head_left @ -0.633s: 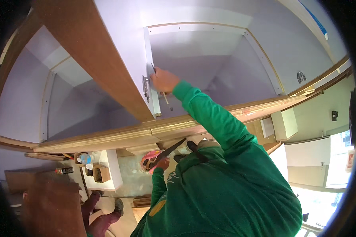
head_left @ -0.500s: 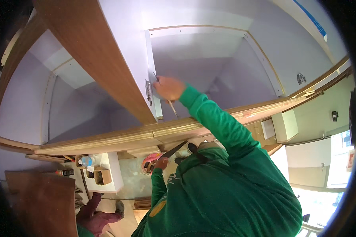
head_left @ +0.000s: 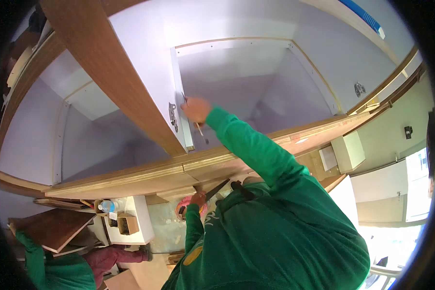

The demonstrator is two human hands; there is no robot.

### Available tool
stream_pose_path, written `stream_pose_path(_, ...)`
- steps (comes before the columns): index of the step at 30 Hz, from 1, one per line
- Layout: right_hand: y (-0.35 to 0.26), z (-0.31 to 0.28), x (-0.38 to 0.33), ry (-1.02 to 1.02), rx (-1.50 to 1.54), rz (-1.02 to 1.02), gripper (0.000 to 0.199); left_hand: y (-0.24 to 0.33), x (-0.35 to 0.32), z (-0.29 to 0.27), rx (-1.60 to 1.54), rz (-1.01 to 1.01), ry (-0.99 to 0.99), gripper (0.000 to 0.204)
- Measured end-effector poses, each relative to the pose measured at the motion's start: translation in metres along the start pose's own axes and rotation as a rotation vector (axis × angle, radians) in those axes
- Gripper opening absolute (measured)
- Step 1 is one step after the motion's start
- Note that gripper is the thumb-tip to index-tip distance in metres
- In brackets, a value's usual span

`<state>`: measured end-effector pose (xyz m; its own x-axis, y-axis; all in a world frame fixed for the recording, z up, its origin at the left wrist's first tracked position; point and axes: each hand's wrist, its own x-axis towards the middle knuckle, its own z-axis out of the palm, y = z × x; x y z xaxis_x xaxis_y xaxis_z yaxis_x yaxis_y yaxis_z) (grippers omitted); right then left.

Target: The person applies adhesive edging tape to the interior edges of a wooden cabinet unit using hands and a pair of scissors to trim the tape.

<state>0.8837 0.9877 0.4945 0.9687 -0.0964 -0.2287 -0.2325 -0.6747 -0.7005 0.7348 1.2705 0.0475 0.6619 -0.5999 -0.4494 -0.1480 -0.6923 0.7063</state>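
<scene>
My right hand (head_left: 196,109) is raised inside the pale cabinet compartment (head_left: 241,92), closed around a thin pale stick-like tool (head_left: 200,130). A narrow tip shows above the fingers and a dark end below; its exact kind is unclear. The hand is beside the white strip (head_left: 185,118) on the compartment's left edge, close to a metal hinge (head_left: 172,117). Lower down, below the cabinet's front edge, my left hand (head_left: 197,198) is closed on a dark, tapered handsaw (head_left: 216,190). Its handle is hidden by the fingers.
The wooden front edge (head_left: 188,166) crosses between my arms. Behind my left hand is a pink round object (head_left: 182,205). A white cabinet (head_left: 142,224) at lower left bears boxes (head_left: 128,224) and a bottle (head_left: 107,206). Nearby, a co-worker (head_left: 67,268) handles a brown board (head_left: 58,227).
My view has shifted slightly, and both hands keep their holds. The saw's visible part looks shorter. At lower left, the co-worker has come further into view and the brown board has tilted.
</scene>
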Motion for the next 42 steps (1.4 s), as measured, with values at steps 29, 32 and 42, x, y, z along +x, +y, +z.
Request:
stream_pose_path(29, -0.012, -0.007, -0.004, 0.017, -0.120, -0.013, 0.037, -0.071, -0.014, 0.069, 0.124, 0.267, 0.157, 0.025)
stream_pose_path(32, -0.006, -0.002, 0.000, 0.079, -0.132, -0.066, 0.038, -0.072, -0.032, 0.068, 0.338, 0.413, 0.074, 0.026)
stream_pose_path(42, 0.008, -0.001, 0.028, 0.098, -0.051, -0.033, 0.040, -0.039, -0.052, 0.062, 0.011, 0.014, 0.036, 0.030)
